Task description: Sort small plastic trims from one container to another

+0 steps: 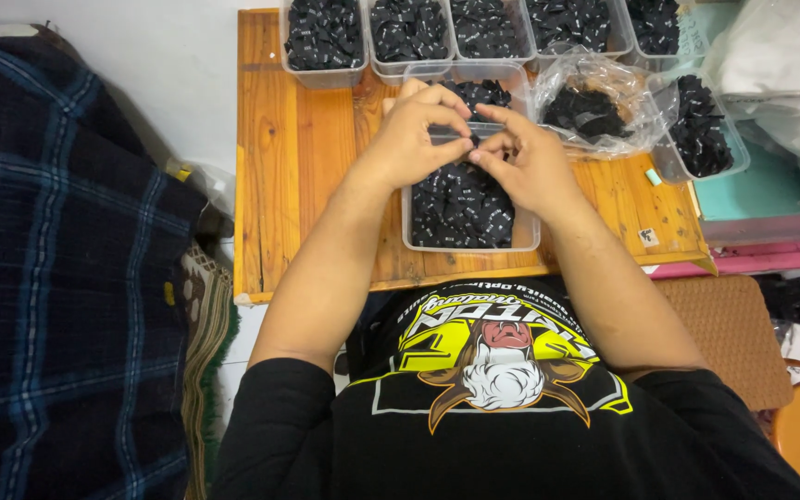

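Note:
My left hand [416, 139] and my right hand [528, 159] meet over a clear plastic tub [416, 243] on a low wooden table [293, 157]. The tub holds a heap of small black fabric labels [460, 206]. Both hands pinch one small black label [474, 141] between thumbs and fingertips, just above the heap. The label is mostly hidden by my fingers. A second clear tub [474, 74] with more black labels lies right behind my hands.
Several clear tubs [324, 74] of black labels line the table's far edge. A clear plastic bag [594, 111] of labels and another tub [706, 139] lie at the right. Dark plaid cloth [57, 278] covers the left. A pink tray [752, 255] and teal lid sit at the right.

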